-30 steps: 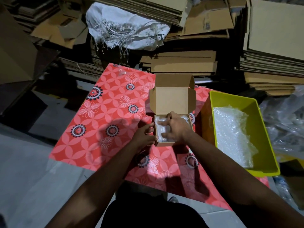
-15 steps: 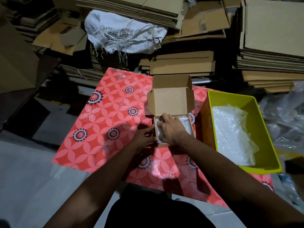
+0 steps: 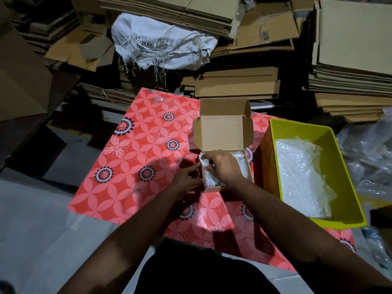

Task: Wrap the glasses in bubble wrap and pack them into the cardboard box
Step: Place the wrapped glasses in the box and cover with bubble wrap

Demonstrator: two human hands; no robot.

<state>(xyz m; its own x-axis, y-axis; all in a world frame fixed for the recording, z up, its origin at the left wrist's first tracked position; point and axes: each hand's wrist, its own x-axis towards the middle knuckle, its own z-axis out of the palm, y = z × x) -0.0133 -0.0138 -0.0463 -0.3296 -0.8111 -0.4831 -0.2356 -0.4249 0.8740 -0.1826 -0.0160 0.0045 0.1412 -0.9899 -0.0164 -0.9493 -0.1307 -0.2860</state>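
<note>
- The bubble-wrapped bundle [image 3: 209,176] lies inside the small cardboard box [image 3: 224,132], filling the tray from the left wall toward the right. Whatever is wrapped inside cannot be made out through the wrap.
- The cardboard box sits on the red floral mat [image 3: 135,158], lid raised upright at the far side with both side flaps spread outward.
- The right hand [image 3: 223,166] reaches into the tray from the near side, fingers curled down onto the wrap at the left end of the bundle, where a fold of wrap rises above the box edge. Whether the fingers pinch the wrap or only press it cannot be told.
- The left hand [image 3: 187,178] is at the outer left wall of the box, fingers bent against the wall and touching it near the same raised fold. Its thumb is hidden, so the exact grip cannot be told.
- A yellow-green plastic bin [image 3: 343,166] stands just beside the box on the right, partly on the mat. Loose bubble wrap sheets [image 3: 301,175] lie in it.
- A small clear scrap [image 3: 158,99] lies at the far corner of the mat; it is too small to identify.
- Stacks of flattened cardboard [image 3: 231,85] line the area beyond the mat, with a frayed white sack [image 3: 161,43] draped over them.
- Crumpled clear plastic [image 3: 369,153] lies at the right edge of the view.
</note>
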